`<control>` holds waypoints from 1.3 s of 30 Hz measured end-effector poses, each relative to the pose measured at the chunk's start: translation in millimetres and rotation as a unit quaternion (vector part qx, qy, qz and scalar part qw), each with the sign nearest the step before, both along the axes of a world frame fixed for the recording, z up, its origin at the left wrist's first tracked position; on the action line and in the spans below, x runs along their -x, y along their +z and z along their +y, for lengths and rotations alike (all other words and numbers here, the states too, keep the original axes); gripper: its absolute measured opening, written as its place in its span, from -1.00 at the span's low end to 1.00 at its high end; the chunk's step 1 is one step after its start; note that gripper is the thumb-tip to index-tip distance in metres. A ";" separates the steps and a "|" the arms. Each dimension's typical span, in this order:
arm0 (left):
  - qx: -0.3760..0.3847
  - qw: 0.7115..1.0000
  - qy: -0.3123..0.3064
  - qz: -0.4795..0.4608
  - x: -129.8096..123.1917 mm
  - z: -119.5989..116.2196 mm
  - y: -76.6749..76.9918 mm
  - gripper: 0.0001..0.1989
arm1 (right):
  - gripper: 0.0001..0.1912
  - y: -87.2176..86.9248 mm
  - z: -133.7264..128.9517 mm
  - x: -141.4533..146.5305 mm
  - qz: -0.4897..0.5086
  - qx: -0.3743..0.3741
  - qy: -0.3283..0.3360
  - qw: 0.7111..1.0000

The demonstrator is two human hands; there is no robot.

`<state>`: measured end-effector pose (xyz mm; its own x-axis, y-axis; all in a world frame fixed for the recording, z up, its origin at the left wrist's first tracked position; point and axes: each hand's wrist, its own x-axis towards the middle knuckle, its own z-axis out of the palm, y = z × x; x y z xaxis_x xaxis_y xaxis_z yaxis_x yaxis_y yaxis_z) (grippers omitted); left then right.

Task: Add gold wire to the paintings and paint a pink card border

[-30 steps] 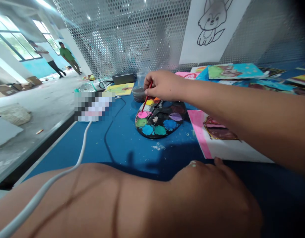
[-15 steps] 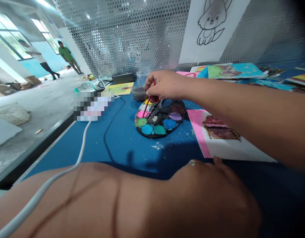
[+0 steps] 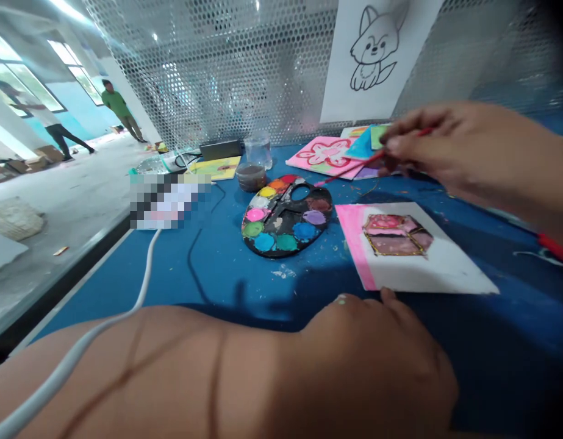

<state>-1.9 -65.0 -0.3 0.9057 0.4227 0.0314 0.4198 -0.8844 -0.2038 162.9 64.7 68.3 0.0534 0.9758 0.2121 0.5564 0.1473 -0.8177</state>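
Note:
My right hand [image 3: 450, 143] pinches a thin red paintbrush [image 3: 354, 169], slightly blurred, above the table. The brush's pink tip points left, by the right side of the paint palette [image 3: 281, 204]. That dark palette holds round wells of many colours and has a thumb hole. My left hand [image 3: 382, 360] lies low in front of me, one fingertip at the near edge of a painting [image 3: 427, 274]. Its other fingers are mostly hidden. The painting has a pink strip down its left side and a brown and pink box-like shape outlined in yellow.
Behind the palette stand a cup of dark water [image 3: 251, 178] and a clear cup [image 3: 259, 151]. A pink flower painting [image 3: 322, 152] lies at the back. A fox drawing [image 3: 377, 61] hangs on the perforated metal panel [image 3: 244, 73]. A white cable [image 3: 148, 274] crosses my left arm.
My right hand has lifted the paintbrush off the palette's pink well and swung right, uncovering the box painting. My left hand stays in place while the view shifts slightly.

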 end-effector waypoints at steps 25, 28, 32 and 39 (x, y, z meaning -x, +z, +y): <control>-0.124 0.986 0.005 -0.116 5.4 -5.0 -8.4 -0.49 | -0.66 -49.2 -64.8 -52.1 -0.299 -0.047 0.016 0.953; -0.122 0.986 0.007 -0.111 5.4 -5.0 -7.4 -0.51 | -0.69 -47.7 -64.4 -51.7 -0.335 -0.080 0.049 0.938; -0.104 0.990 0.011 -0.091 2.8 -3.7 -0.7 -0.55 | -0.67 -47.0 -63.0 -50.7 -0.367 -0.142 0.096 0.914; -0.044 0.999 0.011 -0.007 -2.1 -1.4 12.3 -0.60 | -0.70 -45.9 -65.9 -45.8 -0.387 -0.216 0.131 0.887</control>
